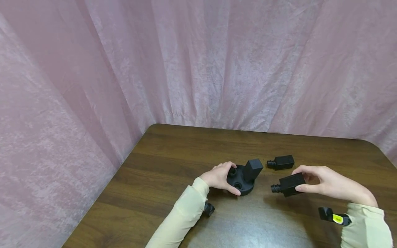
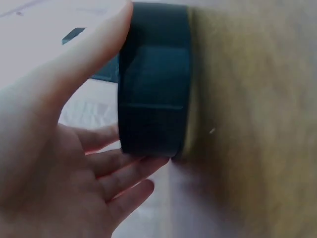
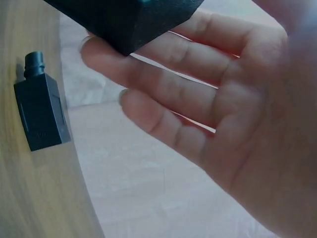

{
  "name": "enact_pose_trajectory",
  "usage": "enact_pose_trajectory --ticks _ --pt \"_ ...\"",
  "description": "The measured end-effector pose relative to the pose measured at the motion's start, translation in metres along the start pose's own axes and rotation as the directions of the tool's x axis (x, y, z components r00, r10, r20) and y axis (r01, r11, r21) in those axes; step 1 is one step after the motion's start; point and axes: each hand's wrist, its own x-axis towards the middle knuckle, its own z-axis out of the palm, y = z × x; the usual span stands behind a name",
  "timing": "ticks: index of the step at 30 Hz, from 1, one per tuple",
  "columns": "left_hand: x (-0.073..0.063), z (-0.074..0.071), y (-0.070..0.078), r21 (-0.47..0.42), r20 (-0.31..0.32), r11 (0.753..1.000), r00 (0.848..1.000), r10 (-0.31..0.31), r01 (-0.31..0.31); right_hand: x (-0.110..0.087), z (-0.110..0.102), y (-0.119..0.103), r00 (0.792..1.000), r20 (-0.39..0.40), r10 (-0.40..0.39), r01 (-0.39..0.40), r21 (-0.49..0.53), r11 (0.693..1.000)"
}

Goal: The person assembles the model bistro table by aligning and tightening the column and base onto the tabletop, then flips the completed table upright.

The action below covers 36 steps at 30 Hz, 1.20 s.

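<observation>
My left hand (image 1: pixel 219 177) grips the left side of a round black base (image 1: pixel 246 189) on the table, thumb at the front and fingers behind. Two round holes show in the base's top, and a black rectangular block (image 1: pixel 253 168) stands upright in its right part. In the left wrist view the base's faceted side wall (image 2: pixel 156 89) fills the middle. To the right, my right hand (image 1: pixel 328 182) pinches a second black block (image 1: pixel 291 184) between thumb and fingers, held above the table. Its ribbed neck points left, toward the base.
A third black block (image 1: pixel 283 162) with a ribbed neck lies on its side behind the held one; the right wrist view shows this lying block (image 3: pixel 40 113) too. The brown wooden table (image 1: pixel 173 162) ends at a pink curtain (image 1: pixel 198 69) behind and to the left.
</observation>
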Motion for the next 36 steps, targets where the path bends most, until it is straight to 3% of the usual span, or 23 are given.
enact_pose_trajectory --ticks 6,11,14,18,23,26,28,36 --pt "0.0 -0.006 -0.005 -0.058 0.075 0.998 0.997 0.008 -0.004 0.004 0.001 -0.012 0.997 -0.074 -0.023 0.021 -0.027 0.999" --pt "-0.001 -0.011 -0.009 -0.045 0.118 0.999 0.993 0.017 -0.012 0.01 0.003 -0.02 0.982 -0.178 -0.058 0.041 -0.094 0.995" --pt "0.0 -0.011 -0.01 -0.037 0.109 0.999 0.994 0.032 -0.028 0.011 0.004 -0.024 0.972 -0.228 -0.061 0.032 -0.128 0.991" --pt "0.0 -0.011 -0.01 -0.044 0.071 0.999 0.997 0.032 -0.029 0.016 0.007 -0.028 0.945 -0.288 -0.158 0.11 -0.177 0.978" --pt "-0.001 -0.011 -0.006 -0.052 0.03 0.999 0.999 0.014 -0.012 0.028 0.011 -0.032 0.876 -0.349 -0.334 0.267 -0.226 0.937" --pt "-0.001 -0.01 -0.005 -0.047 0.017 0.999 1.0 0.019 -0.018 0.035 0.015 -0.034 0.849 -0.353 -0.393 0.329 -0.228 0.916" --pt "-0.001 -0.008 -0.004 -0.035 0.008 0.999 1.0 0.028 -0.028 0.04 0.018 -0.036 0.841 -0.355 -0.407 0.343 -0.232 0.91" --pt "-0.001 -0.005 -0.002 -0.019 -0.004 0.999 0.999 0.039 -0.039 0.049 0.032 -0.043 0.842 -0.4 -0.362 0.296 -0.22 0.93"
